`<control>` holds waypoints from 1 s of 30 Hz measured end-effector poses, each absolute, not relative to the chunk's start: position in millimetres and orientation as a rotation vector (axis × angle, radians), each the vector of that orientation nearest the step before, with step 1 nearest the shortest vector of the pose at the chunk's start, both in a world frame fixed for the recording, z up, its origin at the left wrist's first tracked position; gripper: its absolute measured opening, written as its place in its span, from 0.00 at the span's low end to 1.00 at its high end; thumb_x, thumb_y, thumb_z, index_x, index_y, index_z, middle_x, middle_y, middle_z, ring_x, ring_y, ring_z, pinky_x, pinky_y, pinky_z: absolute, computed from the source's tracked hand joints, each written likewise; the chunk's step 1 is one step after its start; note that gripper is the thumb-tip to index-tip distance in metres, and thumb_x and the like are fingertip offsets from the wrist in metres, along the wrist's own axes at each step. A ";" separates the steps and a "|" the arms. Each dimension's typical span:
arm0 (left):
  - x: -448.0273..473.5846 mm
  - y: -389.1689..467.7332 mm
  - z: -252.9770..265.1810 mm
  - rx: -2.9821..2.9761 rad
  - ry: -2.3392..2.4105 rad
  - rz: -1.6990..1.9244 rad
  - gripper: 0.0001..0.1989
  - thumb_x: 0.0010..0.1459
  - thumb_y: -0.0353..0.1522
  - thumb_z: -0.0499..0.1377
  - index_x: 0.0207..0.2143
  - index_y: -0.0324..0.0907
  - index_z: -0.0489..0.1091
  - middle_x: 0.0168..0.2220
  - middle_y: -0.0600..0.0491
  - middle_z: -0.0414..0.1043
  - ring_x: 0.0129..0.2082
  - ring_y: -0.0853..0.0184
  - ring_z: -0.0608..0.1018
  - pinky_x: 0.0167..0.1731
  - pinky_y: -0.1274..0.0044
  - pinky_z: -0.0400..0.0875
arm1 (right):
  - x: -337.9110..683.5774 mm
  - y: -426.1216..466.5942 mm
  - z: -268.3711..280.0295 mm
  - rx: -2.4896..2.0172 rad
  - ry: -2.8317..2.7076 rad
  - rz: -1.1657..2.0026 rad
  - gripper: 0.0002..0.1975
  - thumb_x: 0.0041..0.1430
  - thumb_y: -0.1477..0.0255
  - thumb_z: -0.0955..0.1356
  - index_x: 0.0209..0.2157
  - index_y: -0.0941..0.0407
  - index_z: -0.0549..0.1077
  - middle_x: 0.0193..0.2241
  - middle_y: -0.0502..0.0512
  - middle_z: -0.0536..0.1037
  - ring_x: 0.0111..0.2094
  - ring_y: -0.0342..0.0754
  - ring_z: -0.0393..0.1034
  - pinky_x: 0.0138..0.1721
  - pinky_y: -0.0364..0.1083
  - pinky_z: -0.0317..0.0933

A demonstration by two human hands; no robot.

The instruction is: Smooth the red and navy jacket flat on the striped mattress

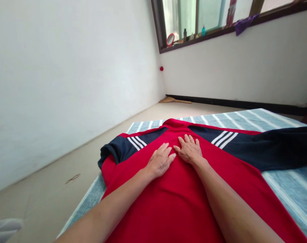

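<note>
A red jacket (178,202) with dark navy sleeves and white stripes lies spread out, its collar (174,123) at the far end. My left hand (160,160) rests flat on the red cloth just left of the middle, fingers extended. To its right, my right hand (188,148) lies palm down on the same cloth with its fingers spread. The left sleeve (118,148) is bent back at the jacket's side, and its end is hidden. On the other side the right sleeve (282,145) stretches out toward the right edge of the view.
Under the jacket is a blue-and-white striped cloth (290,192). A straw broom (172,100) lies on the floor by the far wall. Bottles and a round red mirror (170,39) stand on the window sill, where a purple cloth (244,25) hangs. A white wall (74,67) rises at left.
</note>
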State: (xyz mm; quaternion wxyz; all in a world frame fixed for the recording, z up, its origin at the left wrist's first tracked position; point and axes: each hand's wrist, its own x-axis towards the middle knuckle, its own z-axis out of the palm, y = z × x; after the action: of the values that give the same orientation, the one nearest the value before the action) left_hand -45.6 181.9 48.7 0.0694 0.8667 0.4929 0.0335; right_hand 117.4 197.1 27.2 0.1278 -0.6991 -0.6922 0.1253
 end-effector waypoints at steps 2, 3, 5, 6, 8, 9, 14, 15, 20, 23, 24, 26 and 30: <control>-55.2 149.1 50.3 2.580 1.435 -0.028 0.27 0.66 0.44 0.45 0.63 0.41 0.55 0.66 0.45 0.49 0.67 0.59 0.50 0.63 0.59 0.48 | 117.2 197.0 27.2 -2.041 -2.018 0.373 0.34 0.64 0.51 0.53 0.65 0.53 0.52 0.67 0.62 0.47 0.67 0.59 0.36 0.62 0.61 0.33; -59.4 137.0 50.7 2.581 1.436 -0.056 0.28 0.66 0.44 0.46 0.65 0.42 0.52 0.67 0.46 0.46 0.67 0.60 0.48 0.64 0.59 0.45 | 117.2 197.0 27.2 -2.044 -2.020 0.376 0.34 0.64 0.51 0.53 0.65 0.53 0.52 0.67 0.62 0.47 0.67 0.60 0.36 0.62 0.61 0.33; -65.7 122.3 51.8 2.573 1.457 -0.099 0.30 0.66 0.45 0.46 0.66 0.44 0.48 0.68 0.49 0.44 0.68 0.62 0.46 0.65 0.59 0.41 | 117.2 196.7 27.0 -2.049 -2.023 0.380 0.34 0.64 0.51 0.53 0.65 0.53 0.52 0.67 0.62 0.47 0.67 0.60 0.37 0.62 0.61 0.34; -68.0 118.6 52.6 2.566 1.473 -0.113 0.30 0.66 0.45 0.45 0.66 0.44 0.48 0.68 0.50 0.43 0.68 0.62 0.45 0.65 0.59 0.41 | 117.3 196.6 26.8 -2.050 -2.025 0.379 0.34 0.64 0.51 0.53 0.65 0.53 0.52 0.67 0.62 0.47 0.67 0.60 0.37 0.62 0.61 0.34; -71.4 113.6 54.9 2.553 1.493 -0.142 0.31 0.65 0.47 0.46 0.66 0.45 0.47 0.68 0.50 0.42 0.68 0.61 0.44 0.65 0.58 0.41 | 117.3 196.7 25.8 -2.049 -2.023 0.369 0.34 0.64 0.51 0.53 0.65 0.53 0.52 0.67 0.62 0.48 0.67 0.60 0.38 0.62 0.61 0.34; -72.9 110.5 56.1 2.554 1.495 -0.155 0.32 0.65 0.48 0.46 0.66 0.45 0.47 0.68 0.49 0.41 0.68 0.60 0.44 0.64 0.57 0.41 | 117.3 196.8 25.2 -2.045 -2.021 0.361 0.34 0.64 0.51 0.53 0.65 0.53 0.53 0.67 0.62 0.48 0.67 0.60 0.38 0.62 0.61 0.35; -77.8 88.8 59.4 2.560 1.484 -0.190 0.38 0.62 0.53 0.45 0.67 0.43 0.45 0.68 0.46 0.39 0.68 0.55 0.44 0.63 0.52 0.42 | 116.9 197.6 23.5 -2.025 -2.020 0.348 0.34 0.64 0.51 0.53 0.65 0.53 0.54 0.67 0.62 0.49 0.67 0.61 0.39 0.62 0.61 0.35; -78.3 86.8 59.6 2.550 1.505 -0.189 0.38 0.62 0.54 0.45 0.67 0.43 0.45 0.68 0.46 0.40 0.68 0.55 0.44 0.63 0.52 0.42 | 116.9 197.4 23.6 -2.026 -2.021 0.349 0.34 0.64 0.51 0.53 0.65 0.53 0.53 0.67 0.62 0.49 0.67 0.61 0.39 0.62 0.61 0.34; -92.4 99.9 60.1 2.499 1.729 -0.161 0.33 0.64 0.50 0.46 0.65 0.43 0.51 0.68 0.46 0.44 0.67 0.57 0.47 0.63 0.54 0.45 | 117.4 195.6 24.3 -2.042 -2.023 0.363 0.33 0.64 0.51 0.53 0.65 0.53 0.53 0.67 0.62 0.49 0.67 0.60 0.38 0.62 0.61 0.35; -112.8 110.3 58.5 2.521 1.883 -0.153 0.31 0.65 0.47 0.46 0.64 0.39 0.54 0.67 0.45 0.46 0.67 0.58 0.49 0.63 0.57 0.47 | 117.3 195.3 23.8 -2.032 -2.024 0.347 0.33 0.64 0.52 0.53 0.65 0.53 0.54 0.67 0.63 0.49 0.67 0.60 0.39 0.62 0.62 0.35; -119.1 112.1 57.1 2.532 1.928 -0.145 0.30 0.65 0.46 0.46 0.63 0.37 0.55 0.67 0.44 0.47 0.67 0.58 0.50 0.64 0.59 0.47 | 117.2 195.3 23.5 -2.028 -2.025 0.342 0.33 0.64 0.52 0.53 0.65 0.53 0.54 0.67 0.63 0.49 0.67 0.60 0.39 0.61 0.62 0.35; -127.7 113.0 53.8 2.566 1.983 -0.112 0.29 0.66 0.44 0.47 0.62 0.35 0.58 0.66 0.42 0.50 0.66 0.58 0.53 0.63 0.60 0.49 | 117.0 195.5 22.9 -2.026 -2.028 0.340 0.33 0.64 0.52 0.53 0.65 0.52 0.54 0.67 0.62 0.49 0.67 0.60 0.39 0.61 0.62 0.35; -128.7 108.7 49.9 2.609 1.974 -0.096 0.26 0.65 0.41 0.47 0.60 0.37 0.60 0.64 0.42 0.56 0.64 0.57 0.57 0.62 0.58 0.51 | 117.4 195.8 21.2 -2.051 -2.028 0.353 0.33 0.64 0.52 0.53 0.65 0.52 0.53 0.67 0.61 0.49 0.67 0.59 0.38 0.62 0.61 0.35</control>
State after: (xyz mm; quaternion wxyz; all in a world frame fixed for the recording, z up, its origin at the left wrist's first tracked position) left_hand -128.7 108.7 49.9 -0.0657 0.7955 0.6017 -0.0294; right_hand 117.4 195.8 21.2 0.1175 -0.7010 -0.6930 0.1205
